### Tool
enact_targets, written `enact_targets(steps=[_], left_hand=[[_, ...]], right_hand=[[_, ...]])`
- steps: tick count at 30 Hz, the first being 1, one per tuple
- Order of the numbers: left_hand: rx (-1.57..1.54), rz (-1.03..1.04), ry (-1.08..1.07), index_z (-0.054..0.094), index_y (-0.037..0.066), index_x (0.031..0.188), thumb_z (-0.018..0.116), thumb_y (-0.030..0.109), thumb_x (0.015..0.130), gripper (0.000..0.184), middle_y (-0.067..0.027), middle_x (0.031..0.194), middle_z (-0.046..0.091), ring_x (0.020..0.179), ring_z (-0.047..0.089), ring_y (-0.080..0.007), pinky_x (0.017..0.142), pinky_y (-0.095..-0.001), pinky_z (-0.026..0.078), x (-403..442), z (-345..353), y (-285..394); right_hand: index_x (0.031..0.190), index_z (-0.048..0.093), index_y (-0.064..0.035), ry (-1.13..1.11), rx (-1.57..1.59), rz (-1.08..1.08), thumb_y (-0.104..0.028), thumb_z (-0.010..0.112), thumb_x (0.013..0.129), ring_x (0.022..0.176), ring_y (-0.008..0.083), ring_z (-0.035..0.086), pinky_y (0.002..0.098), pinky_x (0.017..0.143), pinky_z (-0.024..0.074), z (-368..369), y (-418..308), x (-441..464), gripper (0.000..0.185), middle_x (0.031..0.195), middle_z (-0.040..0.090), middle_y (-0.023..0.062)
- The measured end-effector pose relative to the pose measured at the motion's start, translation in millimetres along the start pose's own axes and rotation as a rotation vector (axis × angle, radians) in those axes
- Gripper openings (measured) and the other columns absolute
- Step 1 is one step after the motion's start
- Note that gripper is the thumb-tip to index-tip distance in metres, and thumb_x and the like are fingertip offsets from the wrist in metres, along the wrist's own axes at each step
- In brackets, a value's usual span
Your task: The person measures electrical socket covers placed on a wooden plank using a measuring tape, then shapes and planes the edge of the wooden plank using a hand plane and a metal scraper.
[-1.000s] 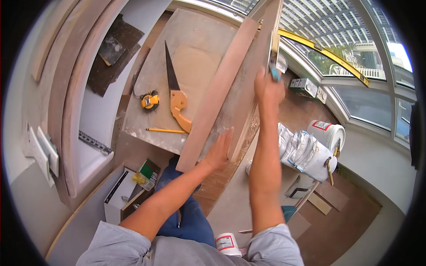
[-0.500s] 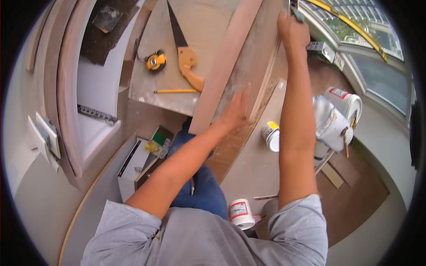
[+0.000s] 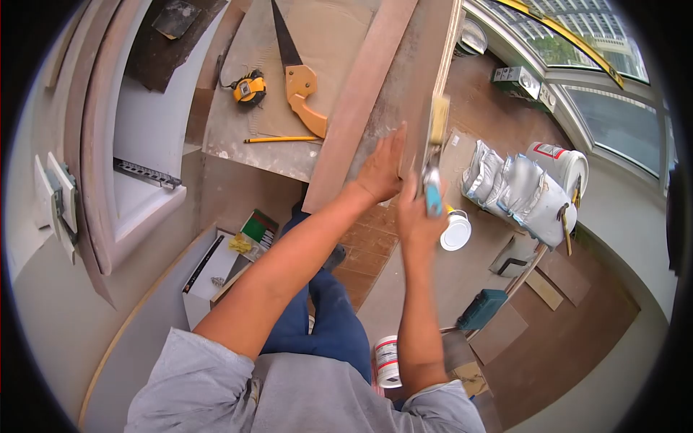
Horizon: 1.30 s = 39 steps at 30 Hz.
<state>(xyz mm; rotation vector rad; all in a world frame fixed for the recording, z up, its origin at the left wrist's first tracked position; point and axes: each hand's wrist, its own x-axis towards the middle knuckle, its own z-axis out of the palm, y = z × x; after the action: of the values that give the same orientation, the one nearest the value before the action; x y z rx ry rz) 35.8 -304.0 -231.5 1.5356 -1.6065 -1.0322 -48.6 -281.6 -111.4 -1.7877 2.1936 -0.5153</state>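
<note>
My right hand (image 3: 421, 216) is closed round the teal handle of a brush (image 3: 438, 126), whose pale bristles lie against the edge of a long wooden board (image 3: 415, 94). The hand and brush are slightly blurred. My left hand (image 3: 382, 166) lies on the near end of that board with its fingers stretched out. Left of it a narrower reddish plank (image 3: 364, 79) runs lengthwise along the worktable (image 3: 216, 137). A handsaw (image 3: 302, 86), a yellow tape measure (image 3: 250, 89) and a pencil (image 3: 281, 139) lie on the table.
To the right stand a white bucket (image 3: 559, 164), a silvery bag (image 3: 520, 187) and a small white tub (image 3: 456, 231). A teal case (image 3: 482, 309) lies lower down. An open box (image 3: 206, 281) is at lower left. A yellow level (image 3: 570, 36) crosses the window.
My right hand and the brush first moved up the board's edge, then came back down close to my left hand. My left hand stays on the board; the view has shifted.
</note>
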Motion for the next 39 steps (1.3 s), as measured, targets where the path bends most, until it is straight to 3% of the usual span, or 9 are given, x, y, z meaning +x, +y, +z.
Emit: enact_targets(steps=[4, 8, 17, 21, 23, 27, 33, 35, 39], left_hand=[[0.028, 0.059, -0.001, 0.010, 0.003, 0.159, 0.078, 0.004, 0.069, 0.113, -0.0281, 0.147, 0.039, 0.133, 0.040, -0.0479, 0.111, -0.0492, 0.040, 4, 1, -5], [0.010, 0.071, 0.014, 0.011, 0.002, 0.159, 0.079, 0.004, 0.069, 0.113, -0.0273, 0.146, 0.042, 0.132, 0.042, -0.0472, 0.111, -0.0492, 0.039, -3, 6, -9], [-0.011, 0.068, -0.004, 0.013, 0.000, 0.158, 0.077, 0.016, 0.077, 0.105, -0.0281, 0.145, 0.043, 0.131, 0.043, -0.0467, 0.111, -0.0496, 0.039, 2, 4, -8], [0.013, 0.052, -0.004, 0.013, 0.000, 0.158, 0.076, 0.018, 0.078, 0.103, -0.0293, 0.145, 0.042, 0.130, 0.043, -0.0482, 0.108, -0.0505, 0.041, -2, 1, -5], [0.015, 0.049, 0.015, 0.012, 0.000, 0.158, 0.077, 0.014, 0.076, 0.106, -0.0298, 0.145, 0.042, 0.130, 0.043, -0.0490, 0.107, -0.0509, 0.042, 3, 4, -9], [0.033, -0.028, -0.085, 0.010, 0.001, 0.159, 0.078, 0.001, 0.067, 0.114, -0.0315, 0.146, 0.038, 0.131, 0.041, -0.0511, 0.106, -0.0516, 0.044, 2, -8, 4], [-0.019, -0.040, -0.087, 0.011, 0.001, 0.159, 0.076, -0.005, 0.062, 0.116, -0.0315, 0.148, 0.036, 0.131, 0.041, -0.0509, 0.105, -0.0493, 0.046, 5, -15, 10], [-0.003, -0.053, -0.082, 0.012, 0.000, 0.158, 0.075, -0.005, 0.062, 0.115, -0.0311, 0.148, 0.037, 0.131, 0.041, -0.0506, 0.104, -0.0490, 0.046, 9, -13, 7], [-0.033, -0.091, -0.087, 0.014, 0.000, 0.158, 0.073, -0.008, 0.063, 0.112, -0.0302, 0.148, 0.038, 0.132, 0.041, -0.0494, 0.104, -0.0485, 0.047, 7, -19, 16]], right_hand=[[0.107, 0.062, -0.0021, 0.074, -0.051, -0.107, -0.038, 0.063, 0.093, 0.083, 0.0495, 0.069, 0.0537, 0.075, 0.0568, 28, -31, 138, 0.038, 0.086, 0.071, 0.0264], [0.109, 0.062, -0.0010, 0.079, -0.063, -0.059, -0.040, 0.063, 0.092, 0.088, 0.0504, 0.068, 0.0553, 0.080, 0.0558, 35, -48, 179, 0.043, 0.088, 0.070, 0.0309], [0.102, 0.063, -0.0049, 0.008, 0.145, -0.011, -0.025, 0.069, 0.091, 0.078, 0.0399, 0.070, 0.0452, 0.067, 0.0558, -9, 18, -57, 0.024, 0.086, 0.072, 0.0184], [0.102, 0.060, -0.0052, -0.073, 0.095, 0.098, -0.024, 0.069, 0.091, 0.078, 0.0383, 0.071, 0.0443, 0.065, 0.0559, -13, 9, -62, 0.023, 0.086, 0.072, 0.0191], [0.102, 0.061, -0.0046, -0.155, -0.011, 0.176, -0.028, 0.068, 0.092, 0.082, 0.0415, 0.071, 0.0483, 0.069, 0.0559, -6, -11, -3, 0.026, 0.087, 0.071, 0.0222], [0.109, 0.063, -0.0011, 0.053, -0.059, 0.033, -0.038, 0.062, 0.093, 0.088, 0.0505, 0.068, 0.0578, 0.081, 0.0534, 35, -39, 138, 0.040, 0.090, 0.070, 0.0300], [0.118, 0.065, 0.0024, 0.024, -0.170, -0.037, -0.045, 0.059, 0.092, 0.097, 0.0494, 0.069, 0.0550, 0.089, 0.0546, 59, -80, 298, 0.054, 0.098, 0.071, 0.0320], [0.123, 0.065, 0.0039, -0.027, -0.221, -0.049, -0.052, 0.046, 0.094, 0.120, 0.0477, 0.060, 0.0524, 0.103, 0.0472, 77, -89, 355, 0.066, 0.122, 0.063, 0.0355], [0.124, 0.065, 0.0064, -0.085, -0.228, -0.171, -0.053, 0.040, 0.093, 0.124, 0.0468, 0.058, 0.0520, 0.106, 0.0441, 102, -101, 479, 0.072, 0.130, 0.061, 0.0329]])
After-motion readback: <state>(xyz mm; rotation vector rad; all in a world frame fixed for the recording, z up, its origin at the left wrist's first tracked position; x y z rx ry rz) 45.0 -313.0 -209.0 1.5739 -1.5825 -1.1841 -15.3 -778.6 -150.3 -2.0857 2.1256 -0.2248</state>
